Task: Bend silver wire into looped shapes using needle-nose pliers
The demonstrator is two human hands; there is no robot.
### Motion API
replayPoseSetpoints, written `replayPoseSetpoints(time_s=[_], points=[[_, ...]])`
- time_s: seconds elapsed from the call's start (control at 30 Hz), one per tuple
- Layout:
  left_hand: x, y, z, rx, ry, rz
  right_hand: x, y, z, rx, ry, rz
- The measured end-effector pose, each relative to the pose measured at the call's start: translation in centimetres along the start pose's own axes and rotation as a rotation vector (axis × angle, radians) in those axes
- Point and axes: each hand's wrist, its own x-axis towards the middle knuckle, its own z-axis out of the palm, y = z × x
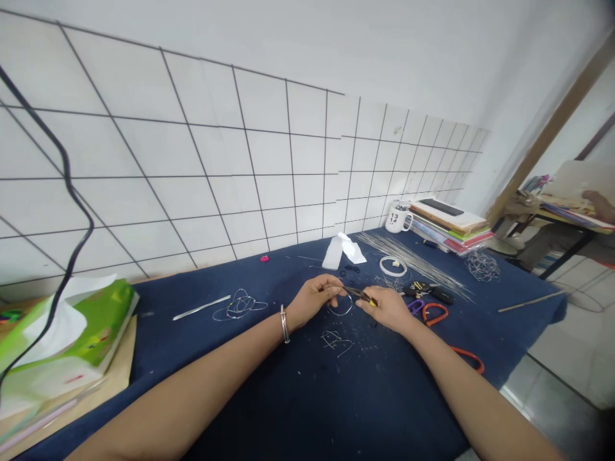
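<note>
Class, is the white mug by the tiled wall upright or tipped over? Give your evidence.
Upright: the white mug stands base down on the blue cloth, handle at its side, printed digits right way up.

left hand (318,299): bare, slender fingers | left wrist: shiny silver-coloured bracelet (285,324), narrow, looking like close-set bands, finer detail too small to tell | left forearm (206,381): bare, widening toward the elbow | right hand (390,310): bare | right forearm (468,396): bare, tapering to a bare wrist
</note>
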Motion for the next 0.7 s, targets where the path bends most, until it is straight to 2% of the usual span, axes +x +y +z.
replayPoseSetpoints(time_s=[0.27,0.7], points=[[0.5,0.4,-1.2,0.138,-0.025,-0.002,-0.1,0.0,-0.3,-0.060,0.011,0.008],[0.3,1.8,-1.2,0.338,-0.023,0.133,-0.2,-0.4,-0.2,-0.100,-0.021,-0.018]])
